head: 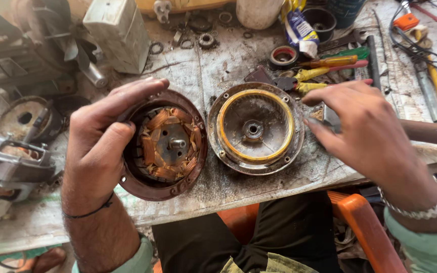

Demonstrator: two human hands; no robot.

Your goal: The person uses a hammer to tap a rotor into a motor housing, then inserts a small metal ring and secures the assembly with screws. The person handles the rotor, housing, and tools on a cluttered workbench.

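Workbench (218,187) cluttered with tools; left hand (99,146) grips motor housing (165,144), right hand (365,126) hovers open, empty, right of end cover (255,129).

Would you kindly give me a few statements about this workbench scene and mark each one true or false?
1. The left hand grips the round brown motor housing with copper windings. True.
2. The round metal cover with the yellow ring lies beside that housing. True.
3. The right hand rests inside the yellow-ringed cover. False: it reaches past the cover's right edge, among small parts.
4. The yellow-handled pliers are held in the right hand. False: they lie on the bench behind it.
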